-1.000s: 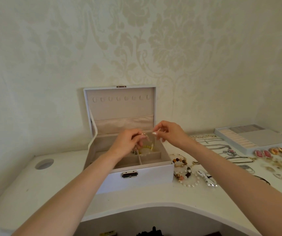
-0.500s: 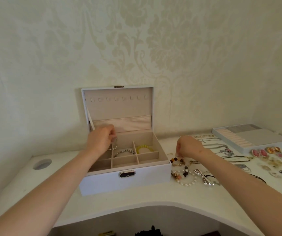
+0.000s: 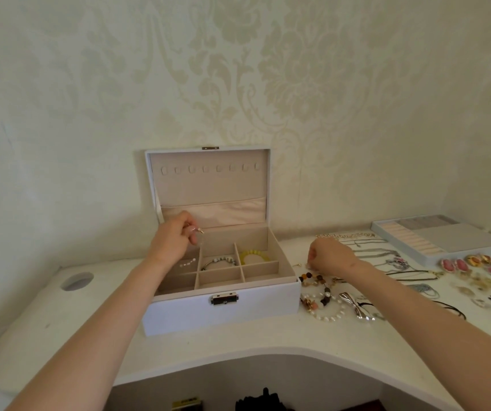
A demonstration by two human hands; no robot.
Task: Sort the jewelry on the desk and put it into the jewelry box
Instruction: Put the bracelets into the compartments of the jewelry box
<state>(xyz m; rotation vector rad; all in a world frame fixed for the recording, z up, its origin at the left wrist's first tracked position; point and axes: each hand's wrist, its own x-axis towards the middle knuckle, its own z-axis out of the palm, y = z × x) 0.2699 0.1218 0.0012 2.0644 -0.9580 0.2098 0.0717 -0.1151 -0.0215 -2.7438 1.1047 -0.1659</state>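
The left hand (image 3: 173,241) hangs above the open white jewelry box (image 3: 193,315), pinching a thin gold chain (image 3: 201,231); the right hand (image 3: 330,258) curls over a brown beaded bracelet (image 3: 312,277), grasp unclear.

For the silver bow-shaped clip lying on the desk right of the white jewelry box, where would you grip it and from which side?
Probably at the narrow waist of the silver bow-shaped clip, pinched from straight above: it lies flat on the white desk, its loops flare toward both ends, and a white pearl bracelet crowds its left side.
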